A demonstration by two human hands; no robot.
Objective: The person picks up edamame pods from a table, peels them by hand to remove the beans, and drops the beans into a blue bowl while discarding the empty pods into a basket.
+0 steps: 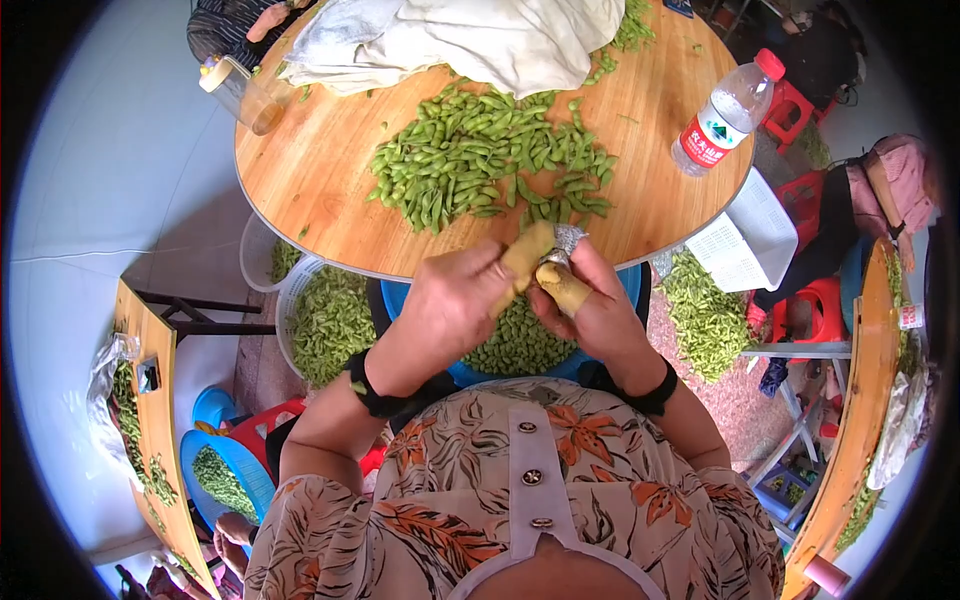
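My left hand (457, 296) and my right hand (600, 307) meet over the near edge of a round wooden table (322, 210). Yellow coverings wrap fingers of my left hand and a digit of my right hand. Silvery material (568, 238) shows at the right fingertips. Whether a pod is pinched between the fingers is hidden. Just beyond the hands, green soybean pods (465, 150) lie in a loose heap. Below them, a blue basin (559, 369) in front of my lap holds shelled green beans (517, 341).
Whitish cloth (450, 37) covers the table's far part. A water bottle (724, 116) stands right, a clear lidded cup (244, 94) left. Pods fill a white basket (289, 315) and lie on the floor beside a tipped white crate (757, 232). Other people sit around, one on the right (881, 187).
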